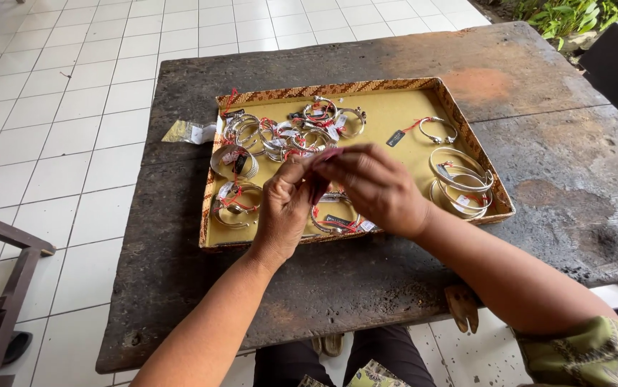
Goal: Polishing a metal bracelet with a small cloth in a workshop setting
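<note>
Left hand [284,208] and right hand [373,188] pinching red thread [328,154] together, centre frame, above tray [459,115] of bangles [459,179], on table [553,165].

Black tag [396,137], small clear packet [188,132]

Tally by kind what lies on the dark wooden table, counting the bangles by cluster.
Patterned-rim tray: 1
Silver bangle clusters in it: 2, the left heap and the right stack
Lone bangle with black tag: 1
Small clear packet beside the tray: 1
Total: 5
</note>
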